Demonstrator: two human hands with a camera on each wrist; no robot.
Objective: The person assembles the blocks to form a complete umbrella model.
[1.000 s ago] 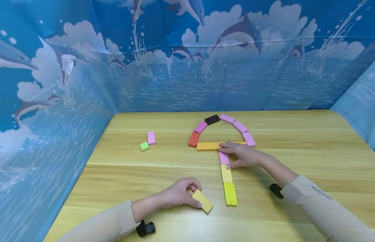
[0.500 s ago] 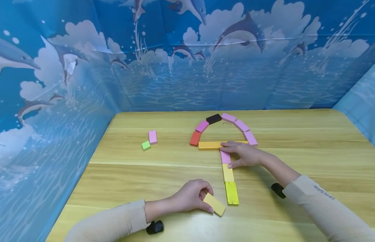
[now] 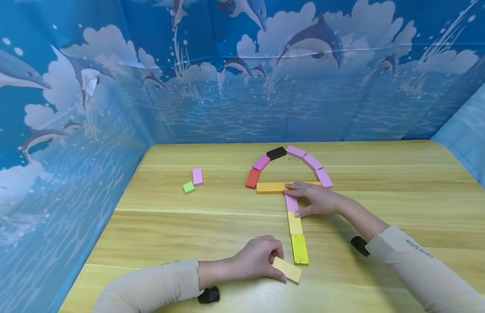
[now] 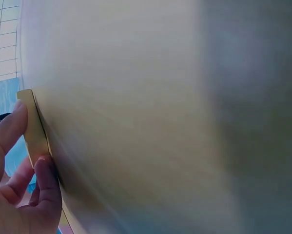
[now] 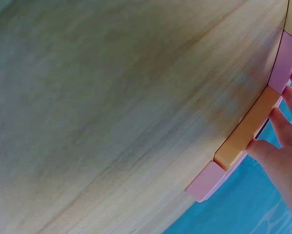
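My left hand (image 3: 258,258) pinches a pale yellow block (image 3: 288,270) between thumb and fingers, just below the bright yellow block (image 3: 299,250) that ends a vertical row. In the left wrist view that held block (image 4: 34,127) is seen edge-on, low over the table. My right hand (image 3: 318,198) rests spread on the row's top, fingertips on the long orange block (image 3: 270,188) and thumb by the joint of a pink block (image 3: 291,202) and another pale yellow block (image 3: 295,223). Part of the orange block is hidden under the fingers.
Above the orange block curves an arch of a red block (image 3: 252,178), a black block (image 3: 276,153) and several pink blocks (image 3: 312,162). A loose pink block (image 3: 197,176) and a green block (image 3: 189,188) lie left on the wooden table (image 3: 156,243). A dolphin-print curtain (image 3: 226,108) stands behind.
My left hand has moved right with the pale yellow block, which now lies closer to the row's lower end and is turned nearer to horizontal. The right hand has stayed in place.
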